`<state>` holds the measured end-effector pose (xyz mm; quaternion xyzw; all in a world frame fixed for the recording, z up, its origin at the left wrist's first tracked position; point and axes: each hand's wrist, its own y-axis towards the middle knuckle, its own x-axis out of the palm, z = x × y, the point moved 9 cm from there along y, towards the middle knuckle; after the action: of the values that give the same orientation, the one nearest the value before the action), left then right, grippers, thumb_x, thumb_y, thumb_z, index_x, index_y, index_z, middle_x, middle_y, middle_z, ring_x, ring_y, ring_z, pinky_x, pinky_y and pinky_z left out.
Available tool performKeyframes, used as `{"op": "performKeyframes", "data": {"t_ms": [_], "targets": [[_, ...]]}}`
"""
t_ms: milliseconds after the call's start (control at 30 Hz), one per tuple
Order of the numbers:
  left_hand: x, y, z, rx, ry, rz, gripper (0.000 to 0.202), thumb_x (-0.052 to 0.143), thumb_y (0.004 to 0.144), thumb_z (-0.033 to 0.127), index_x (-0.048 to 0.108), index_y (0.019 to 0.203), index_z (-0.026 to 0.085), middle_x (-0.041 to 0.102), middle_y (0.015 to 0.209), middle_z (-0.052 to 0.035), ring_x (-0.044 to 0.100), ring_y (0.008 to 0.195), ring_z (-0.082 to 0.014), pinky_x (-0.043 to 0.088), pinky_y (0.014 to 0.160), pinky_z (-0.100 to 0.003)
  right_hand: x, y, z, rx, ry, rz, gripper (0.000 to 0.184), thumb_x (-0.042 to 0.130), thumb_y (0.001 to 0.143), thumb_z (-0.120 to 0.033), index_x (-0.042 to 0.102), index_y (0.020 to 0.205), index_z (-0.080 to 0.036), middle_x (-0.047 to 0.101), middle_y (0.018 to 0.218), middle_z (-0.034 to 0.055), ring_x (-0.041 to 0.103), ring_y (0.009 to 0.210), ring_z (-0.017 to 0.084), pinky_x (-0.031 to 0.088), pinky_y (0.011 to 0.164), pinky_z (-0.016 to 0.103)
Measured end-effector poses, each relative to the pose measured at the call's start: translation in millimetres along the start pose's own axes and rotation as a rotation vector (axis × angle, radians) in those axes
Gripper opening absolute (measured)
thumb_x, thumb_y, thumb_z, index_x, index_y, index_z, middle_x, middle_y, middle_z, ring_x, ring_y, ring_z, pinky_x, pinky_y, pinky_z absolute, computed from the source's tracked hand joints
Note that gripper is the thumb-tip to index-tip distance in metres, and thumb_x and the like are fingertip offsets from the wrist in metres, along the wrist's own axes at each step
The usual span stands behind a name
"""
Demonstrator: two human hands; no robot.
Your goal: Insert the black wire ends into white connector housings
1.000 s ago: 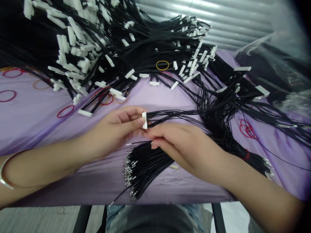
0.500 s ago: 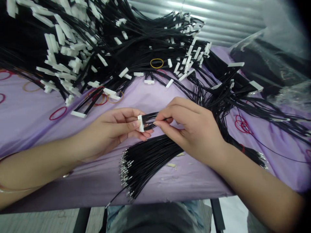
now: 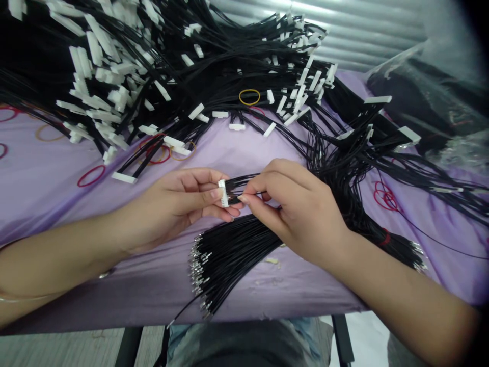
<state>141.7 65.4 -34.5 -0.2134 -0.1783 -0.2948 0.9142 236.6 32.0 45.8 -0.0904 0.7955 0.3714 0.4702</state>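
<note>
I am watching from a distance, and the left hand (image 3: 168,204) is holding a small white plastic connector (image 3: 223,193) in a narrow grip between the thumb and the fingers. The connector is sitting at the tips of these fingers, just beside the right hand (image 3: 301,214). The fingertips (image 3: 244,200) of the right hand are pinching thin black wires (image 3: 239,186) close to the connector, so the two hands are almost touching. These wires are coming out of the connector and are running to the right, past the right hand. I cannot tell how many wires are sitting in the connector, because the fingers are hiding part of it.

Below the right hand, a thick bundle of black wires (image 3: 229,260) is lying on a lilac cloth (image 3: 57,204), and its small metal ends are pointing away from the hand, to the lower left. I am seeing no connectors on these ends. Beyond both hands, a big pile of wires with white connectors (image 3: 160,66) is spreading across the far side. So a large number of wires are carrying connectors, and many loose ends near the hands are not. Red rubber bands (image 3: 90,176) are lying on the cloth beyond the left hand.
</note>
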Motion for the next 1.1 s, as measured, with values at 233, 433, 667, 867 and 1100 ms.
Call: {"op": "performKeyframes", "data": {"t_ms": [233,433,667,867,1100], "targets": [[-0.7,1,0,0.008,0.064,0.01,0.006,0.059,0.084,0.006,0.064,0.086,0.007,0.069,0.081,-0.0075,0.068,0.075,-0.0147,0.055,0.073,-0.021,11,0,-1,0.003,-0.019,-0.019,0.021,0.048,0.093,-0.018,0.062,0.078,-0.011,0.06,0.076,0.0074,0.056,0.074,0.017,0.047,0.068,0.032],[-4.4,-3,6,0.086,-0.018,0.07,0.007,0.056,0.087,0.007,0.062,0.09,0.009,0.067,0.082,-0.0065,0.066,0.077,-0.0149,0.054,0.077,-0.025,-6,-7,-17,-0.01,-0.118,0.097,0.007,0.055,0.09,-0.019,0.058,0.089,-0.014,0.062,0.099,0.011,0.054,0.09,0.022,0.046,0.081,0.04],[-10.1,-3,6,0.1,-0.114,0.117,0.008,0.055,0.087,0.006,0.063,0.088,0.009,0.064,0.08,-0.0059,0.063,0.077,-0.014,0.054,0.074,-0.022,47,-19,-18,0.026,0.132,-0.371,0.014,0.051,0.093,-0.019,0.062,0.086,-0.012,0.061,0.093,0.0076,0.052,0.087,0.019,0.046,0.081,0.037],[-9.7,-4,6,0.109,-0.086,0.118,0.007,0.055,0.087,0.006,0.061,0.09,0.01,0.064,0.08,-0.0049,0.063,0.075,-0.013,0.053,0.073,-0.021,26,-11,-17,0.025,0.207,-0.251,0.02,0.039,0.097,-0.017,0.055,0.087,-0.012,0.061,0.082,0.005,0.054,0.076,0.015,0.047,0.072,0.029],[-4.5,-4,6,0.13,0.113,0.074,0.004,0.059,0.088,0.011,0.062,0.09,0.01,0.067,0.079,-0.0038,0.063,0.073,-0.011,0.05,0.075,-0.019,-18,-1,3,0.113,0.062,0.019,0.008,0.054,0.089,-0.015,0.062,0.087,-0.017,0.062,0.074,0.0012,0.055,0.067,0.011,0.043,0.06,0.025]]}}
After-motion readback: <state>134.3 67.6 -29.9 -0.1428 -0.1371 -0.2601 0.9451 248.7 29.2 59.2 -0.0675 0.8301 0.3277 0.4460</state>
